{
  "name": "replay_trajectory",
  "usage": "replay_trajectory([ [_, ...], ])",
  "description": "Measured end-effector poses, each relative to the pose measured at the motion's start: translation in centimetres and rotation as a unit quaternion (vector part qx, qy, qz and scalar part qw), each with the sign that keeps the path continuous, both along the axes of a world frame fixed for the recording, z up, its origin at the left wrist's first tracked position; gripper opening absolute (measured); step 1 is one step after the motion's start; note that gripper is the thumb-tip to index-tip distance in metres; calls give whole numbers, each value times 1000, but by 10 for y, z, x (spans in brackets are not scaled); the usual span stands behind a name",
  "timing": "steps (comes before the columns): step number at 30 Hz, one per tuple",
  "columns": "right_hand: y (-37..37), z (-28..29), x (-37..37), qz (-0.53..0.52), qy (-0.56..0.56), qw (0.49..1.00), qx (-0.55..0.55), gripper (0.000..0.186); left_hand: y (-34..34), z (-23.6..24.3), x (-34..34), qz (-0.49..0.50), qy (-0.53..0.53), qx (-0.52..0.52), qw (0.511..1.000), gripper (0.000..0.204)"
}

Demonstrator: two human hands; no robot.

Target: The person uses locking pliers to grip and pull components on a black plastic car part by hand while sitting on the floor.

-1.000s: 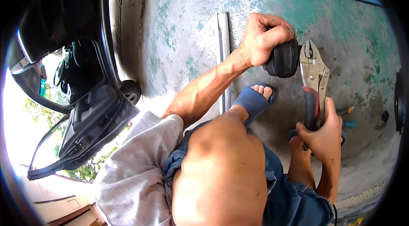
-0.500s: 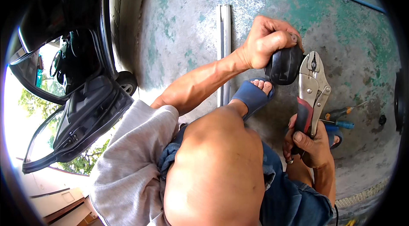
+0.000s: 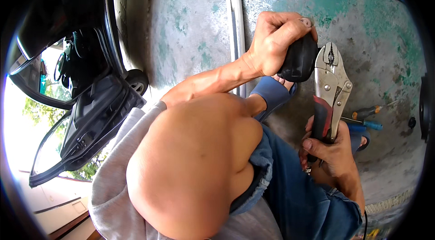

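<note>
Worn green-grey concrete floor [image 3: 190,36] lies under me. Fingers of my left hand [image 3: 276,43] wrap tight around a rounded black plastic part [image 3: 299,59]; my right hand [image 3: 333,149] grips silver locking pliers with red-black handles [image 3: 333,88], jaws touching that part. Screwdrivers [image 3: 369,120] lie nearby.

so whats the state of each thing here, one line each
left hand: closed around the black part, gripping it
black part: held up off the floor, at the pliers' nose
locking pliers: upright, jaws closed or nearly so against the black part
right hand: wrapped round the pliers' handles
car door: swung open
screwdrivers: lying loose on the floor
metal strip: flat on the floor
</note>
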State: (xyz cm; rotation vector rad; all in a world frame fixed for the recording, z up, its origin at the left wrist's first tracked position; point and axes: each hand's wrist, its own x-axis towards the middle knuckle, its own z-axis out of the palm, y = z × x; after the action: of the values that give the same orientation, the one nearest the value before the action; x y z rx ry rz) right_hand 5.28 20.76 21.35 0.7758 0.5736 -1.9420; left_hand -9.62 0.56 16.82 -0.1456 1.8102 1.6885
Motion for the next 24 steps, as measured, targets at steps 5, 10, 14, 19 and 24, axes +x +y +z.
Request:
replay_trajectory([
  [5,-1,6,-6,5,-25,999,28,27,8,-6,-4,12,-16,17,1000,35],
  [10,-6,7,-7,-9,-37,998,50,23,17,-12,-9,26,13,27,999,35],
  [14,-12,7,-10,-26,-21,999,41,23,16,-12,-10,26,24,28,999,34],
  [19,-14,3,-15,-1,-35,997,66,25,14,-21,-11,26,1,21,999,34],
  [24,-12,-12,-21,-19,-2,999,46,27,13,-35,-16,28,-19,17,999,33],
])
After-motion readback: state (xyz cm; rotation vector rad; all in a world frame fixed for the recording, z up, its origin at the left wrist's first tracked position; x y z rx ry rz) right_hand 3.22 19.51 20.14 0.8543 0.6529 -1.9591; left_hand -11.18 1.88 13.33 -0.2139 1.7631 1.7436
